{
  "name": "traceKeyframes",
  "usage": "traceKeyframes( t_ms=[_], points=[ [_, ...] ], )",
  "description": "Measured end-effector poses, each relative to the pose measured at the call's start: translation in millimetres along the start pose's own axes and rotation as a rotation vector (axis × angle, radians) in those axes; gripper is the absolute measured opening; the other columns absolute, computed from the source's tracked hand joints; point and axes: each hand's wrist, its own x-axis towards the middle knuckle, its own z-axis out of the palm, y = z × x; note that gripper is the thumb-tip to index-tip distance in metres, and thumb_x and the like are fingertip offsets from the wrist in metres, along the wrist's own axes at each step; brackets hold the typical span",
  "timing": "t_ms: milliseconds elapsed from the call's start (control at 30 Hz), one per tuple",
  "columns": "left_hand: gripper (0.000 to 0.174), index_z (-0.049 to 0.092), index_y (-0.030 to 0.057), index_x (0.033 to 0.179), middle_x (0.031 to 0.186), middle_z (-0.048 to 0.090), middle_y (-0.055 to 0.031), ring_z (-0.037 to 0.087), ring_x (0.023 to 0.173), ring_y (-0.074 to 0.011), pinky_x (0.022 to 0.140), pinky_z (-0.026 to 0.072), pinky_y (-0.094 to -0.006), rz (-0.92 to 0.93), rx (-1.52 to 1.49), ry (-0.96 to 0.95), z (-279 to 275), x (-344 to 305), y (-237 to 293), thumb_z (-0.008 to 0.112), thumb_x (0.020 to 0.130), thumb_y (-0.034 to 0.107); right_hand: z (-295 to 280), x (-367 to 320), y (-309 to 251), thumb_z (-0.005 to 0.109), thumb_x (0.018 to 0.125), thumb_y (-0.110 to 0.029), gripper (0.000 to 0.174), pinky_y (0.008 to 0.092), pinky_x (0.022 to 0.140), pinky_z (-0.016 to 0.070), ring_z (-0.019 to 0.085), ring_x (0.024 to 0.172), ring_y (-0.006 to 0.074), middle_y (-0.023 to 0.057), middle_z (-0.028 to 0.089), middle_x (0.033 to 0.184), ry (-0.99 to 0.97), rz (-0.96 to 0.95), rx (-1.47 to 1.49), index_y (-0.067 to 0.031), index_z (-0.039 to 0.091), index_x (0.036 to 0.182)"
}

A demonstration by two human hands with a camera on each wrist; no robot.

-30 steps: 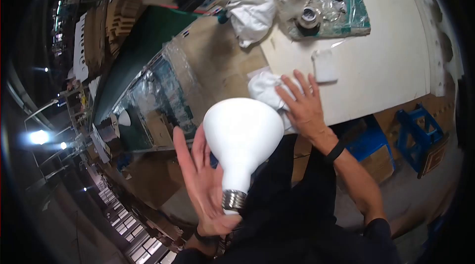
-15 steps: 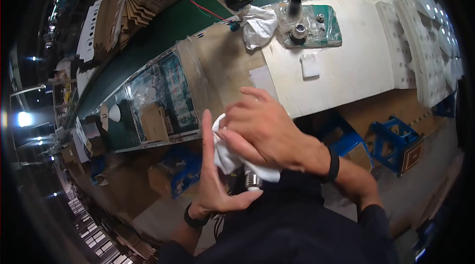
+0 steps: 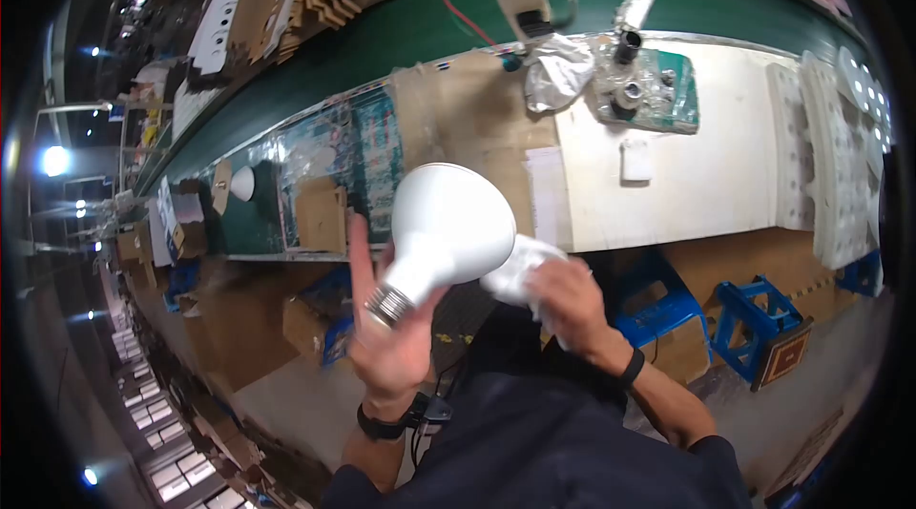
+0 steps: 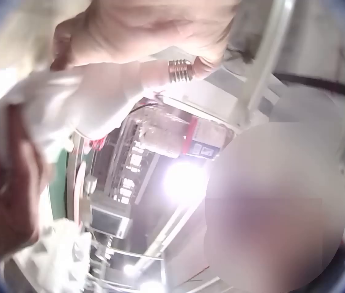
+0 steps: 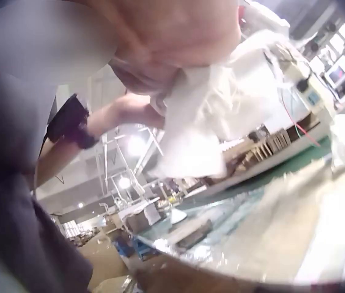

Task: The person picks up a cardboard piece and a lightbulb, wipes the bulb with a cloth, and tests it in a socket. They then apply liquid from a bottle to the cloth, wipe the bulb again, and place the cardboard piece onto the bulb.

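In the head view, the left hand point(image 3: 389, 356), one finger extended, holds a white reflector bulb point(image 3: 453, 223) between thumb and fingers, raised before the near edge of the work surface point(image 3: 706, 194). The right hand point(image 3: 568, 304), fingers bent, grips a crumpled white cloth point(image 3: 512, 270) beside the bulb's wide end. In the left wrist view, the left thumb touches the tip of the metal screw base point(image 4: 181, 71). In the right wrist view, the blurred cloth hangs from the right hand.
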Motion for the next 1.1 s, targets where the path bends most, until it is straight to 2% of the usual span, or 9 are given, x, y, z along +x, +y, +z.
traceKeyframes(
  t_ms=[133, 300, 367, 433, 467, 700, 767, 900, 1100],
  points=[
    [0.161, -0.015, 0.0074, 0.165, 0.162, 0.017, -0.0259, 0.026, 0.151, -0.0390, 0.123, 0.0276, -0.0527, 0.086, 0.277, -0.097, 13, -8, 12, 0.098, 0.055, 0.042, 32, 36, 62, 0.070, 0.082, 0.003, 0.035, 0.0456, 0.099, 0.0499, 0.061, 0.116, 0.0393, 0.0183, 0.068, 0.120, 0.188, 0.221, 0.020, -0.0022, 0.071, 0.118],
    [0.160, -0.013, 0.0035, 0.164, 0.163, 0.014, -0.0278, 0.024, 0.152, -0.0397, 0.122, 0.0262, -0.0520, 0.203, 0.581, -0.313, 8, -13, 26, 0.098, 0.053, 0.035, 3, 69, 50, 0.068, 0.098, -0.013, 0.035, 0.0431, 0.108, 0.0443, 0.057, 0.126, 0.0352, 0.0171, 0.064, 0.136, 0.189, 0.304, -0.202, -0.0032, 0.067, 0.131],
    [0.154, -0.008, -0.0003, 0.164, 0.166, 0.010, -0.0291, 0.024, 0.153, -0.0408, 0.122, 0.0253, -0.0539, 0.212, 0.851, -0.489, 12, -16, 34, 0.098, 0.056, 0.032, -35, 70, 9, 0.052, 0.107, -0.051, 0.062, 0.0422, 0.116, 0.0390, 0.053, 0.136, 0.0296, 0.0145, 0.058, 0.148, 0.051, 0.728, 0.877, -0.0037, 0.056, 0.147],
    [0.146, -0.001, -0.0026, 0.164, 0.167, 0.007, -0.0332, 0.024, 0.152, -0.0453, 0.121, 0.0254, -0.0565, 0.150, 0.877, -0.548, 25, -15, 42, 0.096, 0.060, 0.031, -54, 72, -19, 0.026, 0.100, -0.079, 0.097, 0.0424, 0.121, 0.0339, 0.046, 0.144, 0.0260, 0.0142, 0.050, 0.156, -0.225, 0.721, 1.600, -0.0017, 0.044, 0.156],
    [0.145, 0.001, -0.0028, 0.164, 0.166, 0.007, -0.0351, 0.025, 0.151, -0.0477, 0.121, 0.0254, -0.0570, 0.079, 0.951, -0.637, 30, -13, 44, 0.096, 0.060, 0.033, -58, 74, -34, 0.017, 0.093, -0.089, 0.112, 0.0443, 0.121, 0.0334, 0.042, 0.148, 0.0277, 0.0152, 0.047, 0.158, -0.333, 0.722, 1.559, -0.0016, 0.037, 0.159],
    [0.146, -0.001, -0.0022, 0.164, 0.167, 0.001, -0.0360, 0.017, 0.154, -0.0510, 0.122, 0.0215, -0.0581, 0.146, 0.874, -0.813, 36, -3, 39, 0.097, 0.062, 0.035, -47, 40, -46, 0.033, 0.105, -0.069, 0.088, 0.0488, 0.121, 0.0354, 0.048, 0.144, 0.0318, 0.0179, 0.047, 0.157, -0.161, 0.808, 1.806, 0.0007, 0.035, 0.158],
    [0.153, -0.008, -0.0011, 0.164, 0.168, -0.001, -0.0338, 0.013, 0.157, -0.0477, 0.125, 0.0166, -0.0553, 0.054, 0.755, -0.682, 35, -8, 30, 0.098, 0.060, 0.033, -33, 25, -41, 0.042, 0.105, -0.058, 0.079, 0.0521, 0.120, 0.0368, 0.051, 0.141, 0.0346, 0.0192, 0.050, 0.155, 0.108, 0.565, 2.189, 0.0017, 0.037, 0.157],
    [0.159, -0.017, -0.0001, 0.162, 0.168, 0.003, -0.0321, 0.012, 0.158, -0.0422, 0.127, 0.0114, -0.0505, -0.151, 0.461, -0.634, 34, -16, 10, 0.100, 0.059, 0.030, -32, 21, -43, 0.049, 0.100, -0.057, 0.080, 0.0543, 0.119, 0.0374, 0.053, 0.139, 0.0364, 0.0203, 0.052, 0.153, 0.176, 0.543, 2.252, 0.0024, 0.041, 0.154],
    [0.153, -0.014, -0.0051, 0.161, 0.165, 0.013, -0.0339, 0.026, 0.152, -0.0412, 0.123, 0.0255, -0.0480, -0.072, 0.719, -0.772, 41, -17, 20, 0.098, 0.063, 0.032, -35, -7, -24, 0.051, 0.095, -0.063, 0.091, 0.0544, 0.121, 0.0344, 0.049, 0.142, 0.0413, 0.0253, 0.047, 0.157, 0.121, 0.562, 2.327, 0.0032, 0.039, 0.157]
  ],
)
